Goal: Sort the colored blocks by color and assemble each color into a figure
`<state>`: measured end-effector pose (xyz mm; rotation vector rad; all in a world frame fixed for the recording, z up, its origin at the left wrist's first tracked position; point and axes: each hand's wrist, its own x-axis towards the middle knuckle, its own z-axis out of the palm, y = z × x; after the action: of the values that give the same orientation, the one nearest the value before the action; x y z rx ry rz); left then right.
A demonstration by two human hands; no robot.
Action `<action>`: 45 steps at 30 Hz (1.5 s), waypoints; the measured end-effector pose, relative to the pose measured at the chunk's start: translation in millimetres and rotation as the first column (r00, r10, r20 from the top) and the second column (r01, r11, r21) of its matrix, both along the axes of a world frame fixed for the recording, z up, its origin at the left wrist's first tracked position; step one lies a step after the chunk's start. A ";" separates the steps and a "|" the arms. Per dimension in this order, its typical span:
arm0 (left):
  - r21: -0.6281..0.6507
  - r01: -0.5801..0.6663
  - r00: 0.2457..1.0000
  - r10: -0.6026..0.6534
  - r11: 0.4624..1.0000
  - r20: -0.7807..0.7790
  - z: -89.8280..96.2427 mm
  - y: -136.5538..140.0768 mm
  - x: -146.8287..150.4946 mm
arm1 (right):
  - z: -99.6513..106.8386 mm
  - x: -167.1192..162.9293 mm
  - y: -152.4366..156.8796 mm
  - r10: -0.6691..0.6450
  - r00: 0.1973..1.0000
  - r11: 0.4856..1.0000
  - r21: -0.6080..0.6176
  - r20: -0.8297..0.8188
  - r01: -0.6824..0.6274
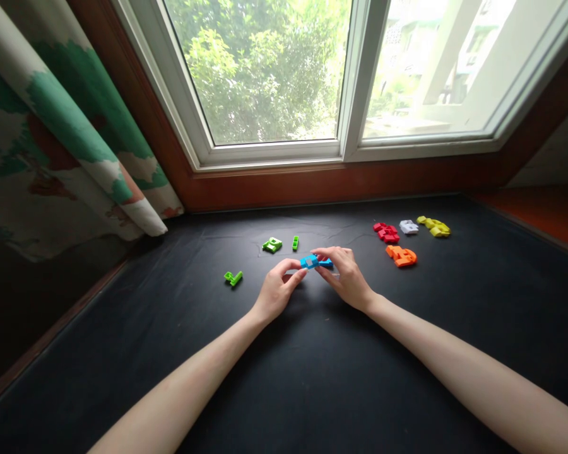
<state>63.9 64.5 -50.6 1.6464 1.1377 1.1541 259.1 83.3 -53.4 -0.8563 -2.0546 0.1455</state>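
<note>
Blue piece [315,262] held between our left hand [278,291] and right hand [346,277], fingers of both pinched on it, just above the black surface [312,378]. Green pieces [272,244] lie left; red piece [387,232] right.

A home: patterned curtain [61,139] beside a wood-framed bay window [274,82] with a dark sill [312,378].

Left of the hands lie three green pieces [272,244] on the black sill [312,378]. To their right sit red [387,232], white [409,227], yellow [434,226] and orange [401,256] pieces. A curtain [61,139] hangs far left, a window [274,75] beyond.
</note>
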 end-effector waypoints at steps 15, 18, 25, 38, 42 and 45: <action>0.016 0.037 0.996 -0.038 0.999 0.084 -1.7 -0.6 0.8 | -1.6 1.5 2.6 -0.016 0.999 1.000 -0.016 0.040 0.016; 0.029 0.047 0.996 -0.049 0.998 0.075 -1.2 -1.3 1.1 | -1.0 1.9 2.5 -0.008 0.999 1.000 -0.029 0.049 0.009; 0.033 -0.026 1.000 0.025 0.999 0.010 1.3 -2.7 2.3 | -1.6 2.7 3.2 -0.009 0.999 0.997 -0.075 0.038 0.012; 0.154 -0.042 0.969 0.078 0.987 -0.235 -0.1 -6.0 1.8 | 0.9 2.0 2.3 0.065 0.998 0.988 -0.137 0.000 -0.065; 0.204 0.033 0.953 0.031 0.979 -0.300 -1.3 -6.5 2.1 | 3.3 3.5 2.4 0.017 0.997 0.984 -0.174 -0.079 -0.031; 0.215 0.034 0.939 0.042 0.976 -0.342 -0.6 -6.7 2.4 | 4.2 8.2 5.2 -0.027 0.995 0.984 -0.179 -0.094 0.010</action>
<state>66.3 57.8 -51.2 2.0790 1.2642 1.0462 267.3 88.5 -49.1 -0.9584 -1.9644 0.3584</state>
